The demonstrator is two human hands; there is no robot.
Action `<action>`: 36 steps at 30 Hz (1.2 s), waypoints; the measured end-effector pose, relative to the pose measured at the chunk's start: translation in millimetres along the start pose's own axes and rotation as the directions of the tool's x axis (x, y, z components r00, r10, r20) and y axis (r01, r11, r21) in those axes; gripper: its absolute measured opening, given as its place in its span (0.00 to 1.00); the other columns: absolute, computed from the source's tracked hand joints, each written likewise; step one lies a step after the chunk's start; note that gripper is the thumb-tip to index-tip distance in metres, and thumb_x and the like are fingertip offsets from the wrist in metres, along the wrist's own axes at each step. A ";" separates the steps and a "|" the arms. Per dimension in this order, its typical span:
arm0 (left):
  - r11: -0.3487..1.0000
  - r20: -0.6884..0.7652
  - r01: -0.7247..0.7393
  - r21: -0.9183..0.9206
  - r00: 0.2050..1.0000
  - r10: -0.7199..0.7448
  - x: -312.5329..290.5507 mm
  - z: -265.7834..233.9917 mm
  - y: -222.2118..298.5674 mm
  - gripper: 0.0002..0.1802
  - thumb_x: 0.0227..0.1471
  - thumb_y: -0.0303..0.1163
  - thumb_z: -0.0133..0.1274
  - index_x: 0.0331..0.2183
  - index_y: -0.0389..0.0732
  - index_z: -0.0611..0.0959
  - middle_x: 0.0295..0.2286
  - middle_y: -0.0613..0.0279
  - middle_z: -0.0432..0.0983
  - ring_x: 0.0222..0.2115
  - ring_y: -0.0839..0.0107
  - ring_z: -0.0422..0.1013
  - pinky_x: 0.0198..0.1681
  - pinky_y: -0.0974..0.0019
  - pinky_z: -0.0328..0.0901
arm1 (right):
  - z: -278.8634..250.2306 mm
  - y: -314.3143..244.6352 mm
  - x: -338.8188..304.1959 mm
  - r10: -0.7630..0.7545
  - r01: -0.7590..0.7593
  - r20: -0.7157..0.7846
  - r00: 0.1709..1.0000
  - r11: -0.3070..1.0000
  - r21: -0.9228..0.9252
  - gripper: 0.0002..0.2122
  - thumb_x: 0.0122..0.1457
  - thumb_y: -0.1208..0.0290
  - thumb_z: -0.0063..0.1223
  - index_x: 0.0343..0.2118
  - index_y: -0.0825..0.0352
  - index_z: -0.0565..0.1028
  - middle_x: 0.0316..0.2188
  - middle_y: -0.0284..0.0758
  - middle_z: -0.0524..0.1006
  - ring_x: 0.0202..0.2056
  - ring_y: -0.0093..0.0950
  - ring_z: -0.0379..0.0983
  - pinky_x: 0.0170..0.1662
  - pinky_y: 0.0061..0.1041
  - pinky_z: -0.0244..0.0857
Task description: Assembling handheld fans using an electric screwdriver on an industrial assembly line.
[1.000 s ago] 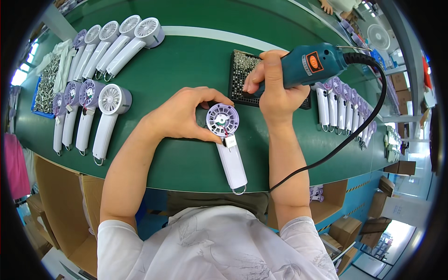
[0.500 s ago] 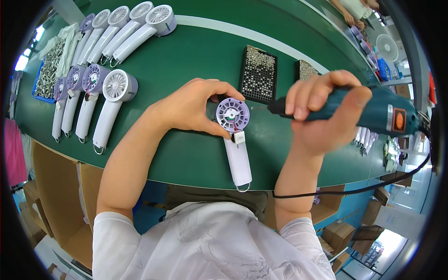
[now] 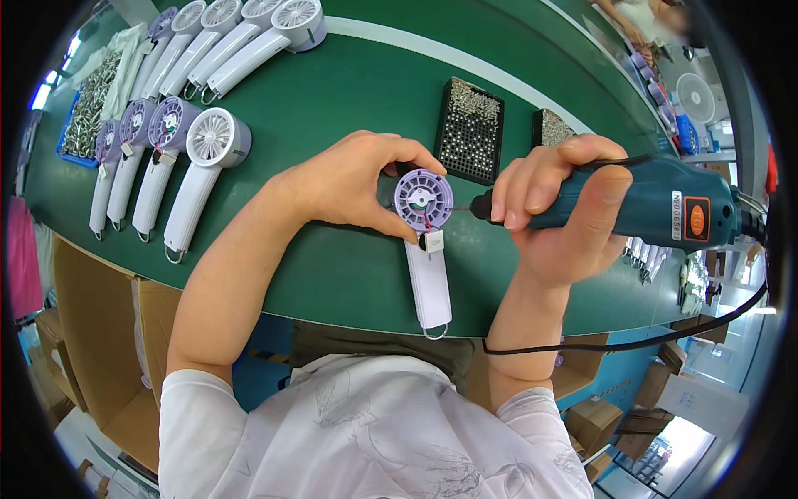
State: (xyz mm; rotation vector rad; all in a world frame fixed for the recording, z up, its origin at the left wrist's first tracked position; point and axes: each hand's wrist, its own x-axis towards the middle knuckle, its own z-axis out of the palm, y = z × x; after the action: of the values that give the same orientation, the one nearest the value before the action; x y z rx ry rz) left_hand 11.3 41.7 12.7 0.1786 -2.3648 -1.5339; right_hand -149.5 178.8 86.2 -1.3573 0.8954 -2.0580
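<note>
A white handheld fan [image 3: 430,287] lies on the green table, its purple round head uncovered so that the inner ring and a small white connector show. My left hand [image 3: 366,185] curls around that head, thumb and forefinger gripping its rim. In my right hand [image 3: 559,204] is a teal electric screwdriver [image 3: 644,202], fingers wrapped about its front and thumb along its side. The thin bit points left and its tip meets the right edge of the fan head; whether it sits on a screw is too small to tell.
A black screw tray [image 3: 470,133] with many screws stands beyond the fan, a second tray [image 3: 552,128] to its right. Several fans [image 3: 218,140] lie in rows at the left, near a blue bin [image 3: 76,151] of metal parts. The screwdriver's black cord [image 3: 619,343] loops at the right.
My right hand has brought the screwdriver left and slightly down, so the bit now reaches the fan head's edge. My left hand keeps its grip on the fan; the whole view has shifted slightly.
</note>
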 end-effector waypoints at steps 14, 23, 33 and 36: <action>0.998 0.040 0.063 -0.017 0.997 -0.062 -4.4 -1.4 6.5 0.38 0.30 0.36 0.77 0.47 0.41 0.82 0.40 0.61 0.82 0.40 0.64 0.77 0.46 0.62 0.69 | 8.6 15.1 -9.4 0.134 -0.106 0.066 0.989 0.940 -0.326 0.04 0.64 0.79 0.53 0.35 0.72 0.70 0.19 0.37 0.72 0.14 0.24 0.67 0.18 0.25 0.66; 0.991 -0.008 0.092 0.095 0.996 -0.092 2.3 -2.4 8.0 0.36 0.29 0.33 0.79 0.44 0.36 0.83 0.36 0.61 0.82 0.38 0.68 0.76 0.47 0.62 0.69 | 14.3 16.6 3.7 -0.027 0.043 0.061 0.998 0.961 -0.274 0.06 0.55 0.78 0.66 0.30 0.71 0.79 0.20 0.29 0.78 0.19 0.15 0.72 0.22 0.16 0.64; 0.973 0.012 0.104 0.205 0.994 -0.109 -8.4 -9.0 -32.9 0.61 0.24 0.35 0.83 0.60 0.36 0.67 0.57 0.56 0.65 0.57 0.60 0.65 0.60 0.54 0.61 | 10.1 15.6 2.4 -0.183 0.196 0.072 0.980 0.941 -0.275 0.16 0.47 0.59 0.75 0.31 0.66 0.83 0.20 0.34 0.78 0.22 0.21 0.73 0.29 0.22 0.68; 0.973 0.010 0.112 -0.202 0.994 -0.112 -0.6 12.5 -7.6 0.38 0.31 0.25 0.77 0.48 0.34 0.79 0.43 0.58 0.80 0.46 0.69 0.76 0.53 0.64 0.68 | -5.4 -58.3 -5.6 0.113 -0.113 -0.038 0.993 0.994 0.003 0.10 0.54 0.66 0.72 0.29 0.67 0.81 0.24 0.27 0.80 0.22 0.14 0.74 0.25 0.19 0.68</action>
State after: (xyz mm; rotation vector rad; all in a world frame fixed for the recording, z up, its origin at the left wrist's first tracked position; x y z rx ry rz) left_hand 7.3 49.5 1.0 0.2696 -2.2125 -1.8144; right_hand -155.9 222.0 125.5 -1.2412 0.9650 -2.0039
